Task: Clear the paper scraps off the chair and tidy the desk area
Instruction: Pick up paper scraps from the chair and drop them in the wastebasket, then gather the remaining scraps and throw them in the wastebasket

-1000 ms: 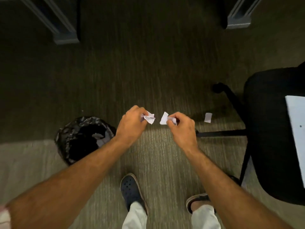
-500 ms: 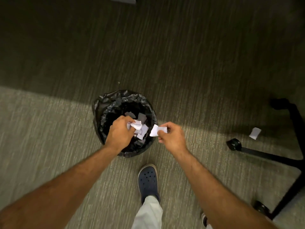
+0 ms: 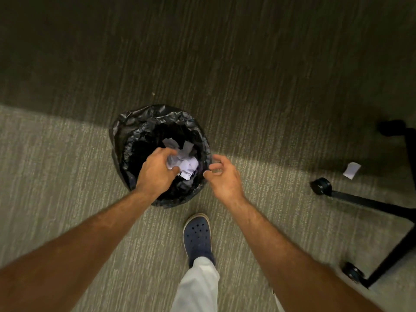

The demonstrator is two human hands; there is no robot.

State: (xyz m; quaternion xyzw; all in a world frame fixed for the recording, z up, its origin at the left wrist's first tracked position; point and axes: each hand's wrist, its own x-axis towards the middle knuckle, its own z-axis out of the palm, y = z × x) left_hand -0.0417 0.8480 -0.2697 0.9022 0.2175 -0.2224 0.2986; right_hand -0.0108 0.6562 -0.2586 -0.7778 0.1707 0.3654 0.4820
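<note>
Navy clog [image 3: 197, 236] and a pale trouser leg [image 3: 199, 287] sit nearest, planted on the carpet [image 3: 67, 176]. Just beyond, both forearms reach over the bin [image 3: 126, 140], which is lined with a black bag. The left hand [image 3: 157, 171] hangs over the bin's mouth, its fingers [image 3: 174, 170] curled around crumpled paper scraps [image 3: 172, 162]; whether it is gripping or releasing them I cannot tell. The right hand [image 3: 225, 179] is at the bin's right rim, fingers loosely spread and empty. More white scraps [image 3: 188, 164] already lie inside the bin. To the right, a single scrap on the floor [image 3: 351, 170] rests near a castor [image 3: 320, 186] of the black chair base [image 3: 382, 204]. I judge the job partly done: several pieces are binned, that stray piece is left, and the chair seat and desk are out of view.
</note>
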